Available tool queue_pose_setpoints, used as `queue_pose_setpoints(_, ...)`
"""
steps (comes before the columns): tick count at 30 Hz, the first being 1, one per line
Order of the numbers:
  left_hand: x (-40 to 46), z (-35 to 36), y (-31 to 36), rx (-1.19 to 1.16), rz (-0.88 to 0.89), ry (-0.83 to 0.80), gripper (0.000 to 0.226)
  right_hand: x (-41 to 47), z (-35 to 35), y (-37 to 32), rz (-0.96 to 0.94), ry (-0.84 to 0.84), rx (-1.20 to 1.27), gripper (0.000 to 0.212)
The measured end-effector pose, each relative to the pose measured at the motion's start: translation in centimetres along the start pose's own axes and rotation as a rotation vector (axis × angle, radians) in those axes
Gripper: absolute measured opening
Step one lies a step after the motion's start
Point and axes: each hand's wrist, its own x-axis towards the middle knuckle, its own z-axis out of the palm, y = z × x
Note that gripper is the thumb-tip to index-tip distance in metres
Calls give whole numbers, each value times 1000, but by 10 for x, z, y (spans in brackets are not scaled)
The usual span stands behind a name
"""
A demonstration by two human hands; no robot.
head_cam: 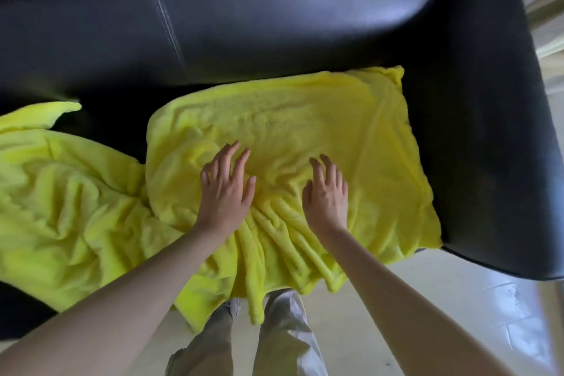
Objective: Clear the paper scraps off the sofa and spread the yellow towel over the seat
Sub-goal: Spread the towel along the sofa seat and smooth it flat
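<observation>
A bright yellow towel (290,119) lies over the right seat of a black leather sofa (244,24), its far edge against the backrest. Its front part hangs wrinkled over the seat's front edge. My left hand (227,189) presses flat on the towel near the middle, fingers straight and spread. My right hand (326,192) rests on the towel a little to the right, fingers relaxed and slightly bent. Folds bunch up between and below the two hands. More yellow cloth (61,192) lies crumpled on the left seat. No paper scraps are in sight.
The sofa's right armrest (494,131) borders the towel on the right. A strip of bare black seat (116,125) shows between the two yellow areas. Pale tiled floor (457,299) and my trouser legs and shoes (280,314) are below the seat's front edge.
</observation>
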Motion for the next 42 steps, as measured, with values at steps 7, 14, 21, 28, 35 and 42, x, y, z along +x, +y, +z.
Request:
queue_pose_setpoints(7,-27,-29,-97,-320,-418,285,37,20,35,-114,-164,-240,136,55)
queue_pose_setpoints(14,-42,-55,-209,-210,-551,-124,47,27,54,-145,49,-297,101,58)
queue_pose_setpoints(21,-40,-84,-293,-40,-941,-331,70,33,59,-152,180,-296,111,81)
queue_pose_setpoints(28,-54,-100,-340,65,-1202,-318,64,37,70,-163,263,-254,61,81)
queue_pose_setpoints(35,-23,-67,-234,14,-761,-240,67,36,78,-165,292,-356,2,78)
queue_pose_setpoints(42,-13,-47,-224,-96,-857,-320,89,37,73,-174,299,-322,-58,77)
